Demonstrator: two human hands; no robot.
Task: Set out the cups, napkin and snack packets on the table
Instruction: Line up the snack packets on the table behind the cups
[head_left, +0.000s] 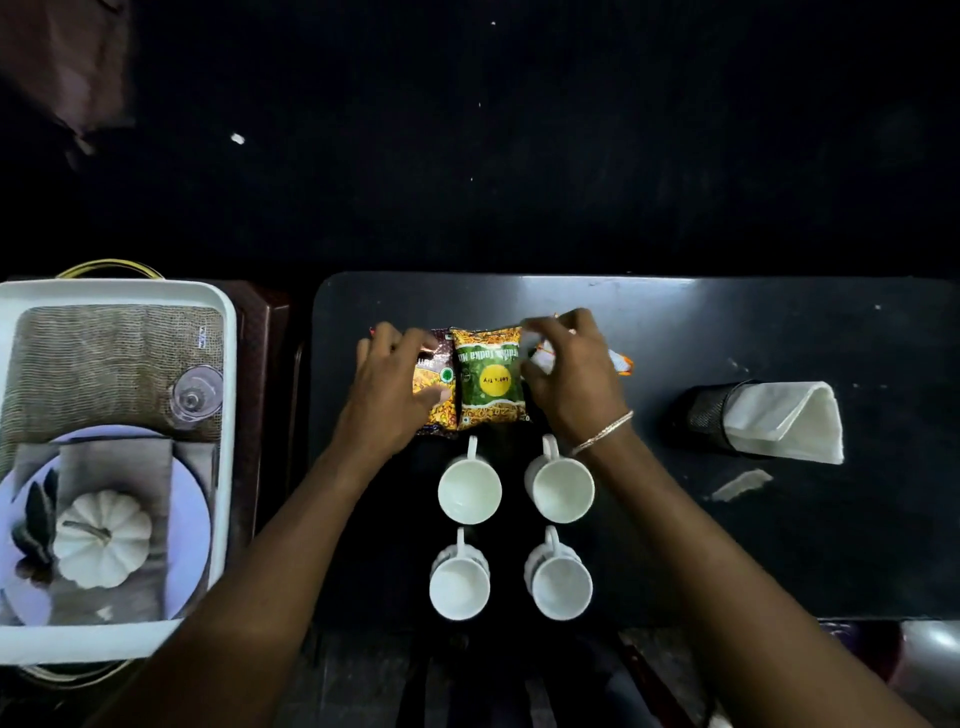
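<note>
Flanking packets: cups, napkin.

green snack packet: "Let's Try" on yellow circle, partial "Tadka"

Hands on snack packets

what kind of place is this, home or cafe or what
Probably a home or small hospitality setting laid for tea; hard to say which. Four white cups stand on a dark table with snack packets and a napkin in a mesh holder.
</note>
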